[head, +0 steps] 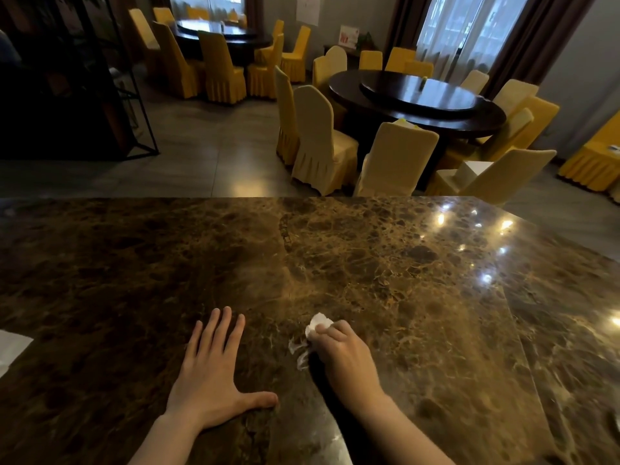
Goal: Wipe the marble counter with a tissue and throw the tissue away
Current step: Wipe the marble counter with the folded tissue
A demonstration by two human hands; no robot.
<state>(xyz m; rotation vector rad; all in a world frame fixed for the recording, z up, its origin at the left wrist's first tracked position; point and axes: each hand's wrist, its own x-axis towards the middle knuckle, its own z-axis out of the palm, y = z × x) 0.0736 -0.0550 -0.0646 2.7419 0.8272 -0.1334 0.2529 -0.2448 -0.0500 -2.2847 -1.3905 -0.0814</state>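
left hand [209, 377]: flat on the counter, palm down, fingers spread wide, thumb out to the side; holds nothing.
right hand [344, 355]: fingers curled tight around a tissue, pressing it to the counter just right of the left hand.
tissue [317, 325]: white, crumpled, only a small wad sticks out past the fingertips; touches the stone.
smear [298, 350]: pale wet-looking streaks on the stone just left of the right hand, between the two hands.
marble counter [385, 263]: dark brown polished marble, gold and cream veining, fills the lower half of the view; a seam runs front to back near the centre, another slants on the right side.
reflections [486, 250]: bright light spots on the right part of the slab; left part sits in shade.
white sheet [11, 347]: flat pale item at the left edge of the counter, cut off by the frame; can't tell what it is.
floor [188, 156]: grey glossy tiles beyond the far edge of the counter.
near table [419, 99]: round, dark, with a raised turntable at its centre, ringed by chairs [318, 139] in yellow and cream skirted covers.
far table [218, 31]: second round dark table at the back left, same yellow chairs around it.
rack [100, 78]: dark metal frame shelving at the left.
windows [466, 28]: sheer white curtains with dark drapes, back wall and right.
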